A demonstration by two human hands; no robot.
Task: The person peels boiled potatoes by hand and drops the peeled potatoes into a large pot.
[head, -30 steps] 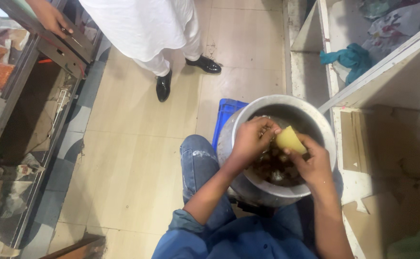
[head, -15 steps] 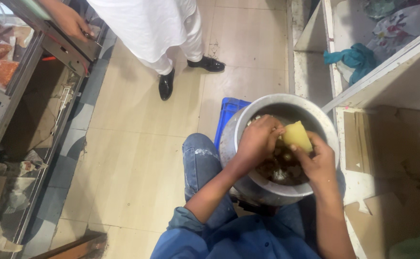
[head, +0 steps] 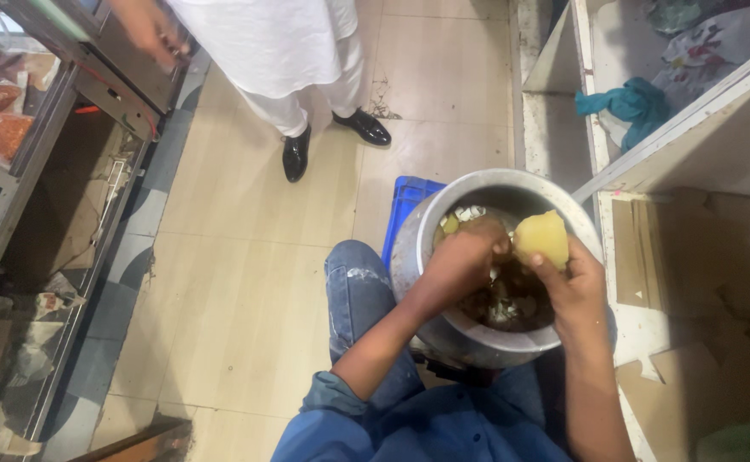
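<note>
A large metal pot [head: 422, 235] stands in front of my knees, with dark scraps and pale pieces inside. My right hand [head: 573, 287] holds a pale yellow peeled potato [head: 542, 236] over the pot's far side. My left hand [head: 463, 258] is curled with its fingertips against the potato's left edge, over the pot's middle. Whether it pinches a strip of peel I cannot tell.
A blue crate [head: 409, 201] lies under the pot's left side. Another person in white clothes and black shoes [head: 296, 154] stands ahead at a metal counter [head: 92, 77]. White shelving [head: 614, 171] with a teal cloth [head: 630, 103] rises on the right. Cardboard [head: 700, 282] lies beside it.
The potato has turned in my right hand and shifted slightly, with my left hand working at its edge. The standing person's hand has moved along the counter.
</note>
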